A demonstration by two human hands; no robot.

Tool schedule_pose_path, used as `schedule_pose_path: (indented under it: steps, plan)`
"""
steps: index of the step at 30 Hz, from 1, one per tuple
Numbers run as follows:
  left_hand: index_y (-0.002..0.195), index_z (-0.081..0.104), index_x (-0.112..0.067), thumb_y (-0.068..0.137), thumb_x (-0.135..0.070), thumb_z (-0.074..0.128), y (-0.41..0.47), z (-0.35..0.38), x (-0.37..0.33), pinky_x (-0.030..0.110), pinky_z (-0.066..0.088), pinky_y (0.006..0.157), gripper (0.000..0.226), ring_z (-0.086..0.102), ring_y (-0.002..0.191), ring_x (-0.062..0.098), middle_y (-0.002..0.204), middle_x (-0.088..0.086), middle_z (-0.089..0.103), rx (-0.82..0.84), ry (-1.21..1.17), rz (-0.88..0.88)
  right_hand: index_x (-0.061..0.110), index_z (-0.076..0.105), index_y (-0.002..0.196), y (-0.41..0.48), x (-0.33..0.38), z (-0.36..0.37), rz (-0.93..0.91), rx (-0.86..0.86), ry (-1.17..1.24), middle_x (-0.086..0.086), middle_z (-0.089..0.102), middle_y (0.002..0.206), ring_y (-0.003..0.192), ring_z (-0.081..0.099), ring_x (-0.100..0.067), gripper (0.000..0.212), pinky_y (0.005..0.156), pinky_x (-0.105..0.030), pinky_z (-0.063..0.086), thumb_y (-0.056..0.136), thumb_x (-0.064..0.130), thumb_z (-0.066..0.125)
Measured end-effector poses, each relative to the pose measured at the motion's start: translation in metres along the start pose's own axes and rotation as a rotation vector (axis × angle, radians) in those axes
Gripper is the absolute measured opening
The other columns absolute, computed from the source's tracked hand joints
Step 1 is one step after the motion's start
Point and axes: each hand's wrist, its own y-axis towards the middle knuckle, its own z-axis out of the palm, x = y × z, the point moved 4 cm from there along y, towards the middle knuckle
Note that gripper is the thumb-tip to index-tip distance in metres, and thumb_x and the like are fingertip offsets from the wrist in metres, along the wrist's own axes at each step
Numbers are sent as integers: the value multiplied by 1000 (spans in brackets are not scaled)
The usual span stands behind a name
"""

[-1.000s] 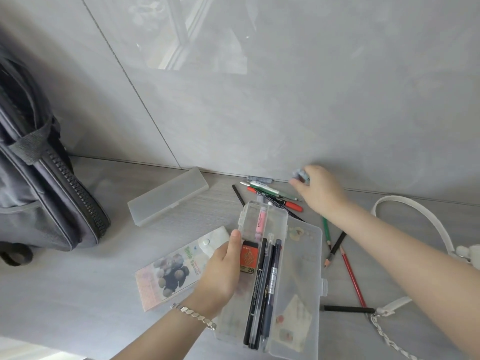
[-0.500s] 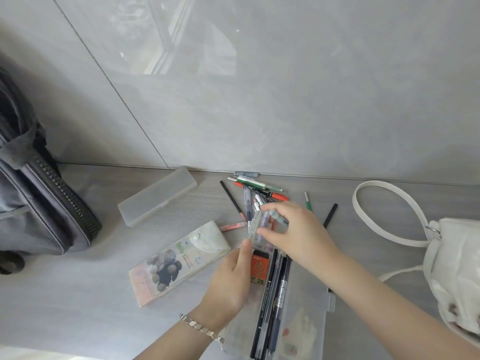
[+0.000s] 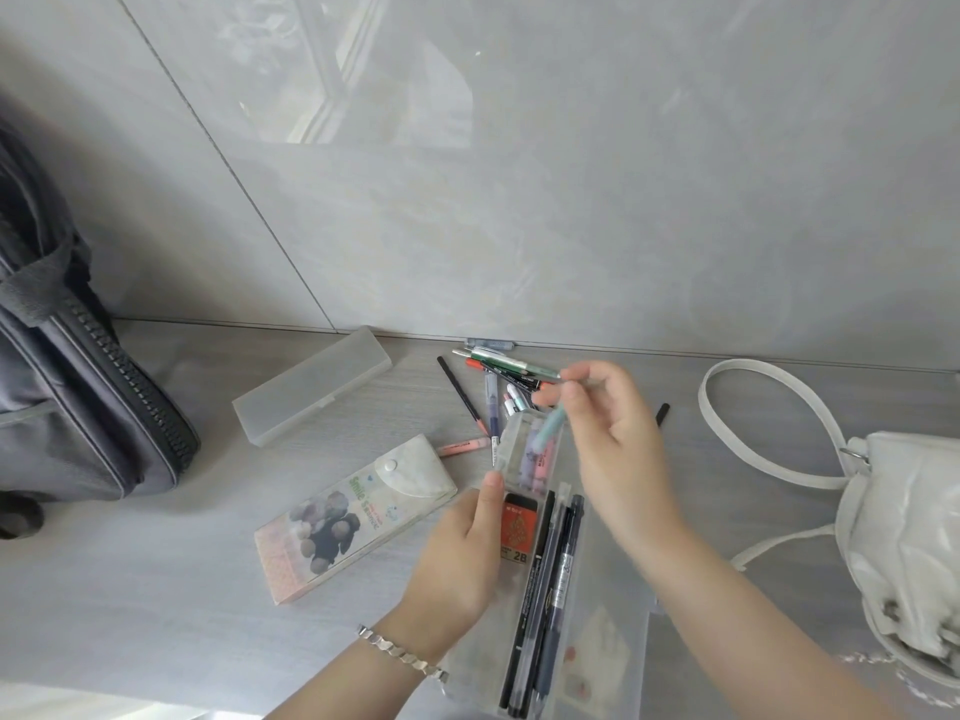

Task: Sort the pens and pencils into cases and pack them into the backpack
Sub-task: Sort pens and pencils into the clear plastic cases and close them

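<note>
My left hand (image 3: 460, 558) grips the left side of an open clear plastic case (image 3: 524, 449), which holds several black pens (image 3: 545, 579), a red 2B lead box (image 3: 518, 530) and pastel markers. Pinched in my right hand (image 3: 618, 444) is a small pale-green pen (image 3: 549, 426), its tip over the case's far end. Loose pens and pencils (image 3: 498, 368) lie by the wall. A frosted case (image 3: 311, 384) lies shut to the left, and a printed soft case (image 3: 353, 511) sits beside my left hand. The grey backpack (image 3: 72, 407) stands at the far left.
A white handbag (image 3: 914, 553) with a long strap (image 3: 727, 423) lies at the right on the grey wood-grain surface. A glossy grey wall rises directly behind the pens. One black pencil (image 3: 662, 412) pokes out behind my right hand.
My right hand came back from the wall to the clear case and now holds the pale-green pen over its far end. The view shifted so the handbag shows.
</note>
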Motion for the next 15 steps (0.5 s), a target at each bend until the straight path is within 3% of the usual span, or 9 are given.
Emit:
schedule_pose_path:
  steps: [2,4,6,8,10,11,13,15]
  plan:
    - [68,52,-19,66,-75,16,-2,1,-3,16,42,53,67,50,49,1,54,-10,51,-2,-11,-3,30,52,84,-7,-8,9,80,29,-18,9,69,79,56,56,-9,20,59,-26,57,94,13,47]
    - [67,51,-19,69,-74,18,-3,2,-4,19,45,54,64,51,48,3,52,-10,50,11,-26,-9,34,52,85,-11,-14,11,71,69,-134,8,68,89,64,60,-13,18,71,-45,56,93,18,49]
    - [68,49,-18,69,-76,18,-4,1,-4,30,47,61,66,51,51,6,54,-9,50,14,-3,1,38,52,86,-11,-12,8,-11,78,-260,10,62,94,80,61,-21,17,79,-48,52,92,23,48]
    - [67,45,-19,67,-78,17,-4,1,-5,33,48,61,65,49,49,4,52,-11,48,23,19,18,37,55,90,-10,-9,5,-60,67,-289,14,58,90,86,62,-14,16,83,-36,52,93,23,48]
    - [66,43,-20,68,-77,17,-4,1,-6,38,51,62,63,51,49,7,50,-11,47,36,18,10,35,55,93,-8,-6,0,-36,33,-175,9,62,82,74,61,3,20,74,-11,48,94,16,47]
    - [66,43,-20,68,-76,18,-3,1,-7,40,51,64,62,52,50,9,51,-10,47,39,17,1,34,55,94,-7,-6,-4,-30,11,-148,8,64,81,73,60,7,21,71,-5,44,94,15,47]
    - [68,46,-18,69,-75,17,-2,0,-9,39,52,64,64,52,50,8,53,-9,47,35,17,-2,34,54,97,-5,-6,-8,-39,16,-198,4,66,87,85,61,4,18,78,-8,42,94,18,48]
    - [72,49,-16,68,-76,17,-1,0,-11,32,48,59,68,50,48,2,53,-10,47,25,18,21,37,53,94,-6,-11,-7,-40,64,-237,4,65,89,83,62,4,19,75,-8,44,92,19,52]
